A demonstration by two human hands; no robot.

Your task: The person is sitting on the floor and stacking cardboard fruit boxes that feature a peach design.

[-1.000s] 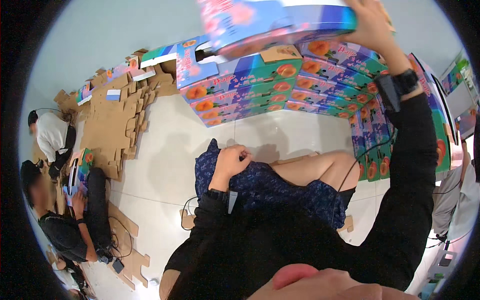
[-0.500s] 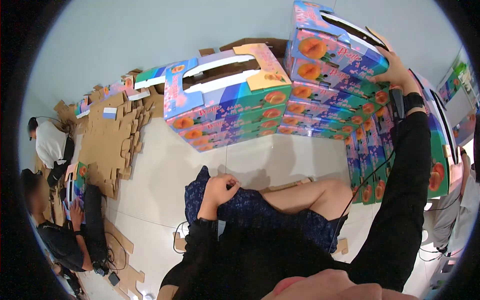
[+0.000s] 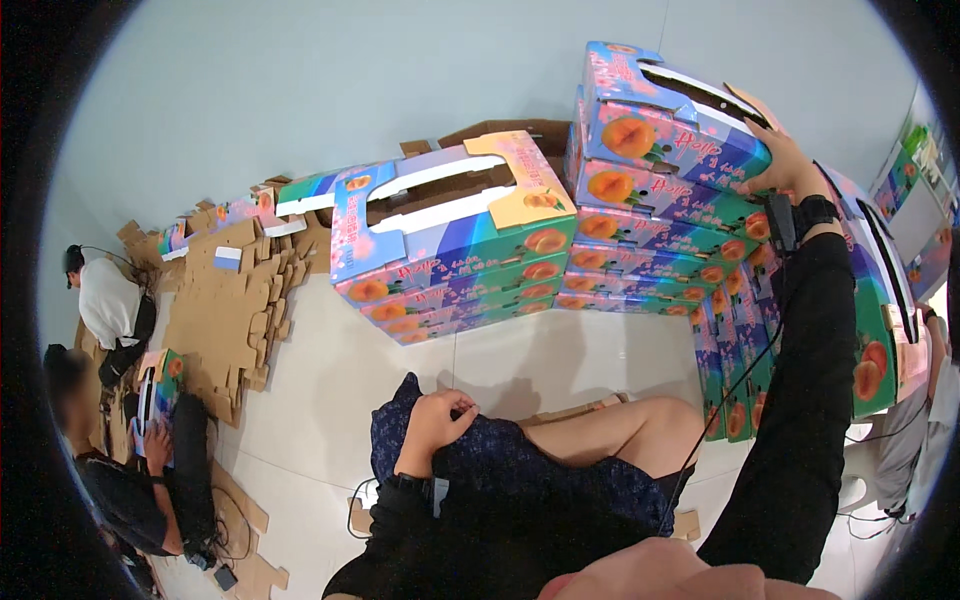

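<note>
My right hand (image 3: 783,165) grips the right end of the top fruit box (image 3: 672,130) on a tall stack at the far right. Its thumb lies against the printed front, and its fingers reach over the upper edge. This cardboard box is blue, pink and green, with apricot pictures and a long handle slot on top. My left hand (image 3: 438,428) rests on my left thigh, over dark blue patterned cloth, its fingers curled in and nothing visible in them. Left of the tall stack stands a lower stack of matching boxes (image 3: 450,252).
More boxes (image 3: 742,345) stand on edge beneath my right arm, with another box (image 3: 872,300) right of it. Flattened brown cardboard (image 3: 215,300) is piled at left. A person in black (image 3: 125,490) handles a box; another in white (image 3: 108,300) sits beyond. A cable (image 3: 735,380) hangs beside my right arm.
The whole scene sits lower in the picture as my head view has shifted. My right hand stays on the top box, and my left hand stays on my thigh.
</note>
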